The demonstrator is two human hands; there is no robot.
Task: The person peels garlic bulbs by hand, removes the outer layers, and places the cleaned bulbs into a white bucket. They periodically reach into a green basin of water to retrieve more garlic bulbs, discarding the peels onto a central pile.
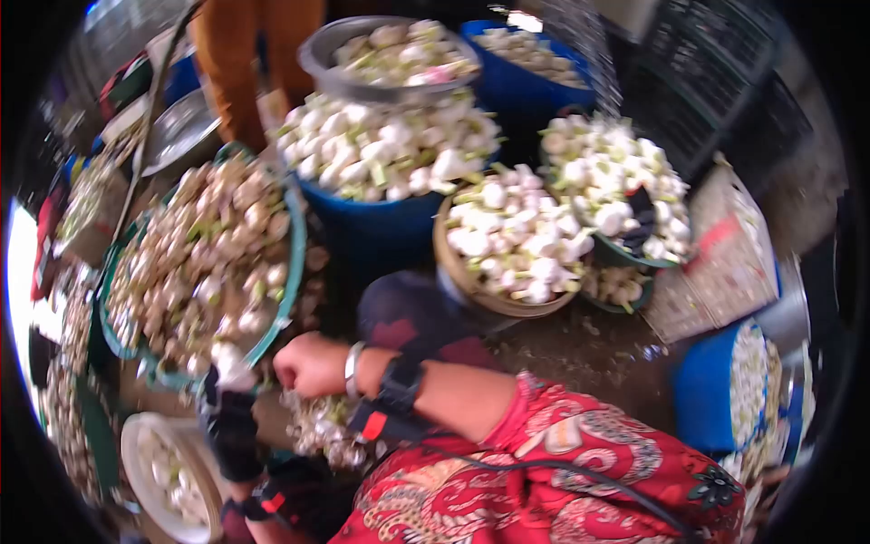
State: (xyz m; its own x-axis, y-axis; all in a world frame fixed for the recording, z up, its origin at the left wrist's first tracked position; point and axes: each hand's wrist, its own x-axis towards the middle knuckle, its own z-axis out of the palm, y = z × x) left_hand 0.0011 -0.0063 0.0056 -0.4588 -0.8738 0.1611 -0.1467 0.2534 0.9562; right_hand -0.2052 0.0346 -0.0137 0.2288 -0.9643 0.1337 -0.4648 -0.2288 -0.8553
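Note:
My left hand [231,431], in a black glove, is closed at the lower left, its fingertips against a white garlic bulb [233,367]. Just right of it my bare right hand [310,364] is curled into a fist, with a bracelet and a black strap on the arm; whatever its fingers hold is hidden. Both are by the near rim of a wide green tub [297,263] heaped with brownish garlic [204,263]. Loose garlic [331,435] lies below the right hand. A white bucket [136,453] with peeled-looking bulbs stands left of the gloved hand. Motion blurs the view.
A blue tub [353,213] of white garlic carries a grey basin [317,63]. Farther right are a tan basket [444,263], a green-rimmed bowl [634,258], a sack [716,290] and a blue bucket [702,390]. A person's legs [231,63] stand at the back.

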